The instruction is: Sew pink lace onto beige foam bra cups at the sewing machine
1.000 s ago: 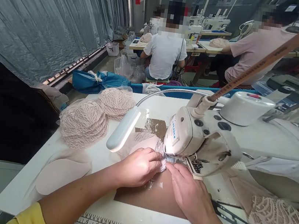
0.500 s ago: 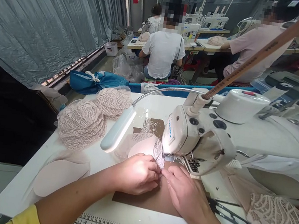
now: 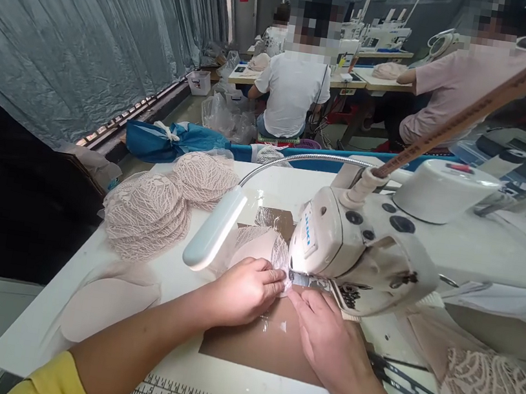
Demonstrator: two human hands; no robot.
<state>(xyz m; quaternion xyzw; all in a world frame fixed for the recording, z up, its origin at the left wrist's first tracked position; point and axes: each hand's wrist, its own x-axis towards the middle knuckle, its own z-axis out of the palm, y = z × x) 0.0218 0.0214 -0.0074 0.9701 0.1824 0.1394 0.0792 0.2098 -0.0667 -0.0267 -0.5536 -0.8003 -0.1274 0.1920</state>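
The left hand (image 3: pixel 243 289) pinches the frilly edge of a pale pink lace cup (image 3: pixel 260 249) — rounded, open-patterned — just under the head of the glossy white sewing machine (image 3: pixel 363 250). The right hand (image 3: pixel 326 339) lies flat, fingers stretched out, tips pressing that edge. Beneath both grips is a smooth brown mat (image 3: pixel 270 351) — well left of them, a stack of domed lace cups (image 3: pixel 147 216).

table: white table (image 3: pixel 168 278) | left: lace cup stack (image 3: pixel 147 216) | right: sewing machine (image 3: pixel 382 253) | near: snips (image 3: pixel 416 391), perhaps, by brown mat (image 3: pixel 265 354)
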